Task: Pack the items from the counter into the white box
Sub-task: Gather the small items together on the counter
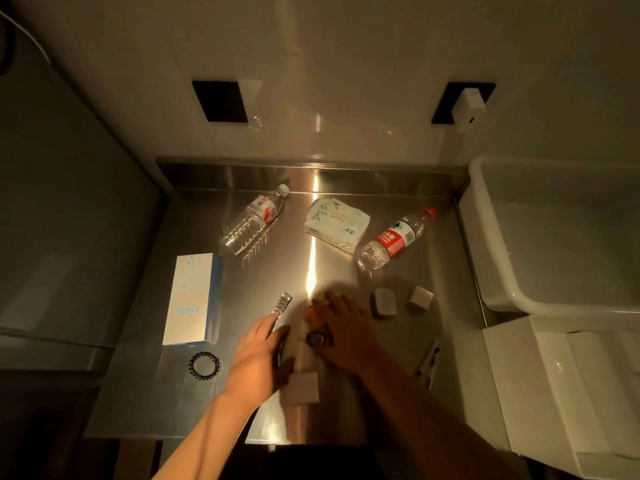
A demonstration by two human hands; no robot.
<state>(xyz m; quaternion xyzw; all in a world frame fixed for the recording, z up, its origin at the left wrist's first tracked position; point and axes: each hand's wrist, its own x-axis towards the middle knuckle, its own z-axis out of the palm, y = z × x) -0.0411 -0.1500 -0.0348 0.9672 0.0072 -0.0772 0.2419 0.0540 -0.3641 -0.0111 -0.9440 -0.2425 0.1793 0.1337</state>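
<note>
Left hand [258, 355] flat, open, fingertips on blister strip [282, 304]; right hand [343, 327] covers orange thing [313, 311], grip I cannot tell.

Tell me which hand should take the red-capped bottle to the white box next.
The right hand, probably. The red-capped bottle lies on the right of the counter, beyond that hand, and the white box is further right. The left hand is by the blister strip.

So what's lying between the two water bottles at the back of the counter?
In the head view, a soft white tissue pack lies between the white-capped bottle and the red-labelled bottle, touching neither.
</note>
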